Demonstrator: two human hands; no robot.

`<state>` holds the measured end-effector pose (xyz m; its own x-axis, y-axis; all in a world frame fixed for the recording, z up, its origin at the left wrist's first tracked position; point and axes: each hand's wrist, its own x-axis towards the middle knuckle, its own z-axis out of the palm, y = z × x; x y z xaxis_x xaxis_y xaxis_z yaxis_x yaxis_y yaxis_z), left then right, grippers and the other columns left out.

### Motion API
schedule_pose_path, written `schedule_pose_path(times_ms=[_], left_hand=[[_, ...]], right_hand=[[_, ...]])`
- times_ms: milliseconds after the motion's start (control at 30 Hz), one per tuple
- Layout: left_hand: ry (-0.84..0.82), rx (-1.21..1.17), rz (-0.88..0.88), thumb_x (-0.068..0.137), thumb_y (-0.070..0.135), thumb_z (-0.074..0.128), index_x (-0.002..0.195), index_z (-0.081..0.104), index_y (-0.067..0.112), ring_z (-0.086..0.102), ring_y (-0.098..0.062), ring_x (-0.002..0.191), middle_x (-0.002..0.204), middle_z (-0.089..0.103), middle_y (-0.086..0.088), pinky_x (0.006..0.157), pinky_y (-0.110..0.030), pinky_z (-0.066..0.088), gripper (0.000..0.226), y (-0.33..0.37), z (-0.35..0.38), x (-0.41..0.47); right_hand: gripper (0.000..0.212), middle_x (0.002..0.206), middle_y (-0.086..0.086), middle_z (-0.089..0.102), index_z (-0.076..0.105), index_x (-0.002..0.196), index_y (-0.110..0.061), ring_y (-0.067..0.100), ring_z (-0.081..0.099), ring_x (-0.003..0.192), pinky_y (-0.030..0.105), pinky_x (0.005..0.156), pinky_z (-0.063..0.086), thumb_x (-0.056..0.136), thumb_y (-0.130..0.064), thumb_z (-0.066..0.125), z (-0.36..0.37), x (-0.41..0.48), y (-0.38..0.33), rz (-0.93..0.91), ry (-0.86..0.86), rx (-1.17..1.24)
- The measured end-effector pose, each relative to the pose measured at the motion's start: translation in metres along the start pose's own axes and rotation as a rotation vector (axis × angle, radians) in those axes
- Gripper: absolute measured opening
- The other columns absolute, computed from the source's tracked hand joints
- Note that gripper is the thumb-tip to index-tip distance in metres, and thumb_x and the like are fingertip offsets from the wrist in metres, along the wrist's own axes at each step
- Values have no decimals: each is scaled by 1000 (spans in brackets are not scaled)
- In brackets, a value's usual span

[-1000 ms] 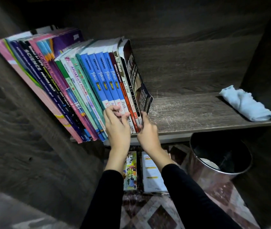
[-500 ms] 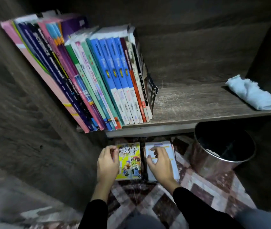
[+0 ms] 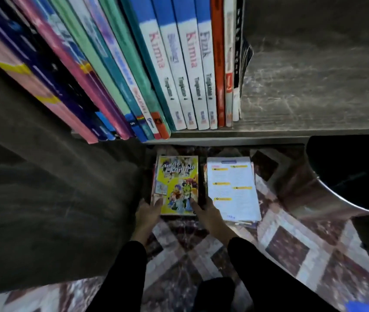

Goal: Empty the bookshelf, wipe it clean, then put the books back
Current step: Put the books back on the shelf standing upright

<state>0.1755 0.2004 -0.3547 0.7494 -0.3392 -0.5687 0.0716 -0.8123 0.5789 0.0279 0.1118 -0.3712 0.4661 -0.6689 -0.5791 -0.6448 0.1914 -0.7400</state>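
A row of upright books (image 3: 179, 70) fills the left half of the grey wooden shelf board (image 3: 302, 91). Below the shelf, on the patterned floor, lies a stack topped by a yellow comic book (image 3: 177, 176). My left hand (image 3: 148, 213) grips that stack at its near left corner. My right hand (image 3: 208, 213) grips its near right corner, thumb on the cover. Just to the right lies a second stack topped by a white printed sheet (image 3: 232, 188).
A round metal bin (image 3: 336, 194) stands on the floor at the right, under the shelf. The bookcase's dark side panel (image 3: 44, 176) closes off the left. Patterned floor tiles (image 3: 291, 248) spread out toward me.
My hands left the shelved books and dropped to the floor stacks. Now both hold the comic stack; the right hand came off the white-sheet stack. The camera moved closer and tilted down.
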Motion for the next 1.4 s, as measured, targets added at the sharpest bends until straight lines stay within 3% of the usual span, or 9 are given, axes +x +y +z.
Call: schedule_pose_path(times_ms=[200, 367, 533, 700, 833, 933, 1133, 1267, 1400], left_hand=[[-119, -28, -106, 93, 47, 52, 142, 34, -3, 43, -35, 128, 145, 39, -22, 101, -38, 38, 72, -6, 14, 27], [-33, -22, -136, 94, 48, 48, 137, 42, -1, 46, -36, 124, 141, 44, -20, 94, -36, 39, 66, -9, 22, 26], [67, 45, -150, 87, 66, 43, 123, 53, -5, 56, -38, 109, 124, 55, -24, 83, -34, 47, 81, 1, 7, 21], [-233, -153, -193, 76, 66, 59, 108, 58, 12, 58, -20, 86, 108, 59, -4, 61, -32, 51, 63, 11, -13, 7], [-346, -126, -133, 78, 60, 62, 114, 56, 18, 55, -17, 94, 110, 55, 3, 70, -31, 47, 56, 15, -21, -13], [-379, -152, -84, 74, 64, 64, 116, 58, 20, 57, -20, 103, 116, 59, 2, 69, -31, 48, 61, 21, -26, -30], [-453, -193, 129, 80, 50, 66, 107, 65, 15, 65, -16, 83, 96, 70, -1, 60, -25, 51, 44, 60, -49, -86], [-458, -84, 242, 78, 51, 69, 89, 68, 17, 64, -14, 71, 81, 69, 1, 54, -23, 52, 36, 92, -60, -128], [-598, 58, 272, 79, 52, 67, 98, 69, 13, 67, -15, 68, 88, 72, -3, 51, -25, 53, 43, 112, -54, -177]], right_hand=[[83, 149, 12, 37, 8, 152, -9, 32, 43, 130, 27, 84, 37, 93, -45, 55, 20, 37, 4, 155, -64, 191], [71, 118, 13, 60, 40, 138, -8, 26, 53, 88, 31, 68, 39, 86, -52, 61, 25, 44, 6, 185, 43, 181], [73, 77, 4, 52, 53, 126, -5, 21, 46, 63, 27, 50, 32, 81, -62, 61, 17, 34, -4, 166, 110, 129], [35, 112, 26, 54, 57, 111, -7, 37, 56, 102, 51, 85, 50, 88, -31, 68, -6, 18, -18, 230, -183, 393], [20, 138, 3, 43, 64, 109, -18, 30, 44, 127, 45, 88, 45, 93, -30, 60, -25, -5, -26, 290, -288, 438], [9, 133, -2, 44, 68, 94, -15, 26, 41, 131, 45, 103, 39, 92, -20, 61, -34, -23, -33, 244, -247, 575], [75, 134, -6, 53, 69, 107, -26, 24, 48, 126, 46, 110, 36, 42, -58, 88, -61, -65, -49, 184, -134, 780], [68, 120, 8, 66, 69, 110, -15, 29, 61, 112, 47, 98, 48, 51, -42, 89, -85, -118, -62, 93, 27, 923], [24, 86, 17, 73, 65, 105, 2, 28, 72, 68, 36, 55, 59, 84, -7, 68, -115, -187, -58, 34, 196, 1030]])
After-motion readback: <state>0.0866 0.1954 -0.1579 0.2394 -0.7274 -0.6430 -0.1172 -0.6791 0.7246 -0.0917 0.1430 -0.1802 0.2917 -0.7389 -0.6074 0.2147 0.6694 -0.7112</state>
